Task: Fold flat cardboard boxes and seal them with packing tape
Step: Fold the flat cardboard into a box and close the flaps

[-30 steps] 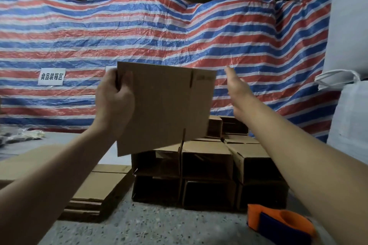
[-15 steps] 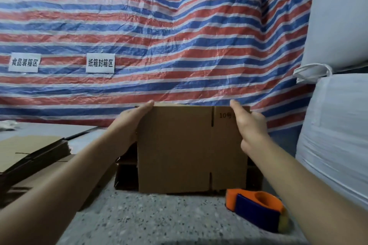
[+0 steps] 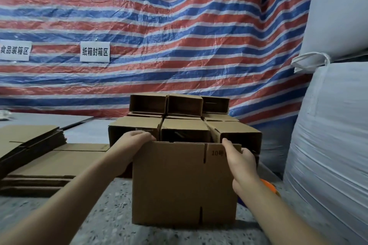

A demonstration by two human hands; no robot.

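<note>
While both hands' grip clamps its top edge, the brown slotted cardboard box (image 3: 175, 181) stands upright, stamped "10"

Flat box (image 3: 175, 183) lowered onto floor (image 3: 111, 230), both hands gripping.
</note>
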